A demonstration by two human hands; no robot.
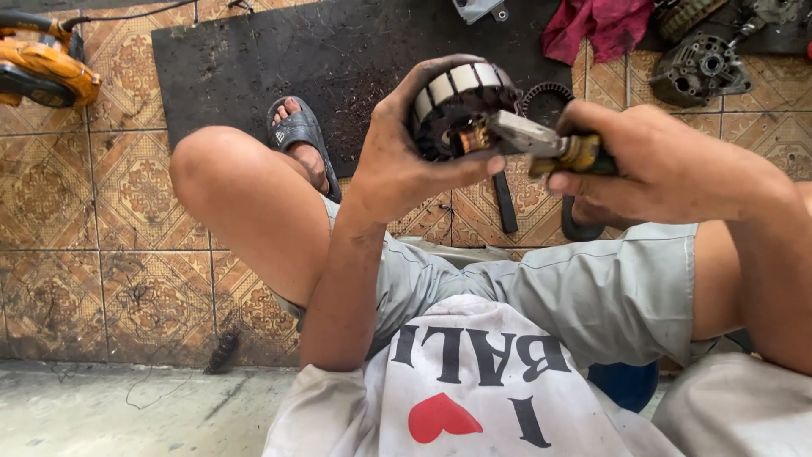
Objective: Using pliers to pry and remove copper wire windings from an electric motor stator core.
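Copper-wound stator point(457, 106) gripped in the left hand point(397, 161), pliers point(541, 144) clenched in the right hand point(651, 161).

Held in the air above the knees, the stator has the plier tips at its windings; judging by the copper remaining in the core, the work appears unfinished. Beyond lie a black rubber mat point(338, 59), patterned floor tiles point(85, 211), a yellow power tool point(38, 68), a red rag point(596, 25) and an alternator housing point(698, 68).

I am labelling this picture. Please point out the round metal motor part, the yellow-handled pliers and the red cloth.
Round metal motor part point(452, 106), head view, its dark side.
Yellow-handled pliers point(524, 135), head view, grey jaw.
Red cloth point(596, 25), head view, middle fold.
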